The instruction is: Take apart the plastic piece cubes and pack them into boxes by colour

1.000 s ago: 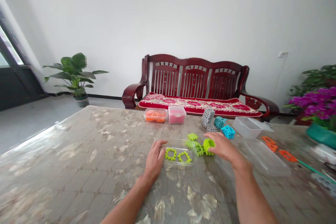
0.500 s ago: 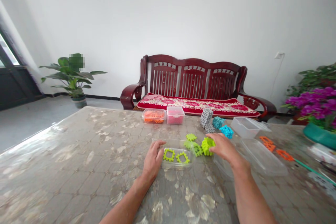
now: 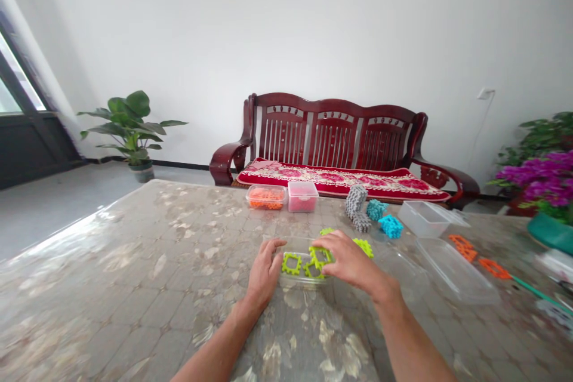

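Note:
A clear plastic container (image 3: 301, 284) sits on the table in front of me, with lime-green toothed square pieces (image 3: 292, 263) lying in it. My left hand (image 3: 265, 271) grips the container's left side, fingers curled at its rim. Over the container's right part, my right hand (image 3: 351, 264) pinches a lime-green square frame piece (image 3: 320, 255) by its right edge. That piece overlaps another green one below it. More lime-green pieces (image 3: 363, 247) lie just beyond my right hand, which partly covers them.
Behind stand a box of orange pieces (image 3: 267, 197) and a box of pink ones (image 3: 302, 197). A grey built shape (image 3: 357, 209) and blue clusters (image 3: 391, 226) are farther right. Beyond them are a clear box (image 3: 423, 219), a lid (image 3: 459, 271) and orange pieces (image 3: 494, 268).
My right hand has moved left from the green cluster to above the container, bringing a green square piece. My left hand keeps its place at the container. The view has shifted slightly.

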Tool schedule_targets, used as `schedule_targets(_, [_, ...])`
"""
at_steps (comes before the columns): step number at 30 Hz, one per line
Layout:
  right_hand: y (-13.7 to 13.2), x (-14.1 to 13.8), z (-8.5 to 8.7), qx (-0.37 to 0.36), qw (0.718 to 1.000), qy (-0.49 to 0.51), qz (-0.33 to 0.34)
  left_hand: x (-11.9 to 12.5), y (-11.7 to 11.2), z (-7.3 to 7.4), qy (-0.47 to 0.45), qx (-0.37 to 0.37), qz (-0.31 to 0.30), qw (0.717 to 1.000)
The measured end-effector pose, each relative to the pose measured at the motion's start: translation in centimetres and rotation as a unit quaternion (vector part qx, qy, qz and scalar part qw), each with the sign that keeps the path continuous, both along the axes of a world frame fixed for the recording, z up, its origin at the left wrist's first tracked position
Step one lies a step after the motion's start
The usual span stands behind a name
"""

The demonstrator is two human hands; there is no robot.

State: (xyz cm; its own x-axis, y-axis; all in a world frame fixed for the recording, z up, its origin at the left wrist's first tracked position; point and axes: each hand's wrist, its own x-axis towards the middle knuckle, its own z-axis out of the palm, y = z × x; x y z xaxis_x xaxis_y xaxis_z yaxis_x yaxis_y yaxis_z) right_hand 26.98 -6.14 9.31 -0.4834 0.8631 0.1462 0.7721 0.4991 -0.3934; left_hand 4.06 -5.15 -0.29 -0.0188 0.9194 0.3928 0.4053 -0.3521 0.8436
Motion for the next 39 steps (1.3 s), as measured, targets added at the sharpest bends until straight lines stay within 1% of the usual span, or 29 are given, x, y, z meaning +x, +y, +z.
schedule_targets(2, [0.2, 0.2, -0.1, 0.002, 1.0, 0.0, -0.002, 0.0, 0.0, -0.1, 0.001, -0.001, 0.002, 1.0])
schedule_targets(4, [0.4, 0.9, 0.1, 0.013, 1.0, 0.006, -0.019, -0.1, 0.0, -0.1, 0.01, -0.001, 0.0, 1.0])
schedule_targets(8, [1.2, 4.1, 0.2, 0.018, 0.997, -0.001, -0.071, -0.2, -0.2, -0.1, 0.046, 0.015, -0.036, 0.998])
schedule_targets(10, [1.5, 6.2, -0.3, 0.007, 0.994, -0.021, -0.105, -0.2, -0.3, 0.0, 0.062, 0.024, -0.064, 0.996])
schedule_targets(12, [1.8, 8.0, -1.2, -0.009, 0.99, -0.047, -0.135, -0.2, -0.4, 0.0, 0.078, 0.027, -0.091, 0.992])
schedule_targets(14, [2.1, 9.3, -2.1, -0.024, 0.986, -0.067, -0.154, -0.2, -0.4, 0.1, 0.094, 0.032, -0.112, 0.989])
schedule_targets(16, [2.3, 10.1, -2.9, -0.031, 0.983, -0.076, -0.165, -0.2, -0.3, 0.1, 0.108, 0.04, -0.131, 0.985])
schedule_targets(18, [2.5, 10.3, -3.4, -0.029, 0.981, -0.078, -0.174, -0.3, -0.2, 0.1, 0.118, 0.046, -0.145, 0.981])
schedule_targets(21, [2.8, 10.3, -3.5, -0.023, 0.982, -0.075, -0.175, -0.3, -0.1, 0.0, 0.131, 0.048, -0.152, 0.979])
schedule_targets(23, [2.9, 10.1, -3.2, -0.015, 0.981, -0.066, -0.179, -0.3, 0.0, 0.0, 0.139, 0.05, -0.145, 0.978])
schedule_targets(27, [2.9, 9.4, -2.0, -0.007, 0.983, -0.022, -0.183, -0.2, 0.0, 0.1, 0.145, 0.053, -0.143, 0.978])
schedule_targets(29, [2.8, 8.9, -1.5, 0.011, 0.985, -0.008, -0.173, -0.3, 0.0, 0.2, 0.145, 0.052, -0.146, 0.977])
schedule_targets(31, [2.7, 8.6, -1.4, 0.032, 0.985, -0.016, -0.171, -0.3, 0.0, 0.2, 0.144, 0.053, -0.145, 0.977])
schedule_targets(33, [2.6, 8.6, -1.7, 0.033, 0.983, -0.037, -0.177, -0.3, 0.0, 0.1, 0.142, 0.054, -0.145, 0.978])
schedule_targets(39, [2.9, 9.6, -3.6, 0.008, 0.977, -0.065, -0.201, -0.4, 0.1, -0.2, 0.125, 0.048, -0.156, 0.979])
